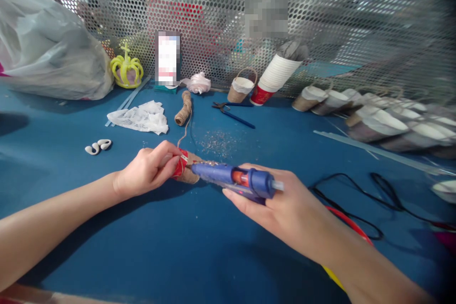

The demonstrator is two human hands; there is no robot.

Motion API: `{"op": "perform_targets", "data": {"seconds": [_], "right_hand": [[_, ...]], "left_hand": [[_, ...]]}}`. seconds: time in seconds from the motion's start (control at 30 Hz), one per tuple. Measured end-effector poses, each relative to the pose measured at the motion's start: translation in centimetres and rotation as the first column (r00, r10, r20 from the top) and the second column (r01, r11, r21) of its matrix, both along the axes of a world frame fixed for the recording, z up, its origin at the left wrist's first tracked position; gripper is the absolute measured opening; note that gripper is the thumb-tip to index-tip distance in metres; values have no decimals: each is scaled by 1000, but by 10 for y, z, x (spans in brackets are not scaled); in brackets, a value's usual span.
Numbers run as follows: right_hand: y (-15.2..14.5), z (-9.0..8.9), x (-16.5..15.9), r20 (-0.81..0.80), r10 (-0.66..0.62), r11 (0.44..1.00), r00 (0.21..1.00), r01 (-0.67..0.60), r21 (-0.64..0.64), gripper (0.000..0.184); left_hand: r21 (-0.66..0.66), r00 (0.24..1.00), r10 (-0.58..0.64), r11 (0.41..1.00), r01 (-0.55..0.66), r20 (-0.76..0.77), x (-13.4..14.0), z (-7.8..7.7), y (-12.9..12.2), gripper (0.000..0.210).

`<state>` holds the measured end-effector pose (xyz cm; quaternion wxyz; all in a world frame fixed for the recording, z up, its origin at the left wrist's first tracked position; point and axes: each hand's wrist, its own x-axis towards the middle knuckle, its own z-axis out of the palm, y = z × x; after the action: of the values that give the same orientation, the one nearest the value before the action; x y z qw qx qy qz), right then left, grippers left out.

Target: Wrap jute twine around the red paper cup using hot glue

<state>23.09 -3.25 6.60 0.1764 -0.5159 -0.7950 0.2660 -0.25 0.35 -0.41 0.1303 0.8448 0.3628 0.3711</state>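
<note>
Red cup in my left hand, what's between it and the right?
The head view shows the blue glue gun between them, held in your right hand, pointing at the red cup.

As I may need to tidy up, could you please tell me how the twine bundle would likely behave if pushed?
The twine bundle will probably give a little, being wound fibre. Its bent shape may keep it from rolling far. A push could also tug or slacken the strand running toward the left hand.
</note>
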Motion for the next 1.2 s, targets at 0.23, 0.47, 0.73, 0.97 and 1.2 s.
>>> {"op": "perform_targets", "data": {"seconds": [0.23,0.47,0.73,0.97,1.2], "right_hand": [[3,0,-1,4,-22,1000,1000,22,19,20],[9,-2,3,-20,-62,998,998,61,-12,19],[13,-1,3,-24,-87,991,996,84,-103,32],[12,2,5,-37,-31,992,999,26,-125,33],[15,0,4,-54,-83,985,995,74,-159,29]], "left_hand": [[29,999,-32,999,32,8,0,-2,1,9],[106,995,-103,989,102,0,-1,-3,2,10],[160,992,-118,979,124,-51,-4,-5,3,8],[171,990,-113,977,125,-81,-4,-3,2,12],[275,983,-129,948,162,-133,-4,-3,2,13]]}}
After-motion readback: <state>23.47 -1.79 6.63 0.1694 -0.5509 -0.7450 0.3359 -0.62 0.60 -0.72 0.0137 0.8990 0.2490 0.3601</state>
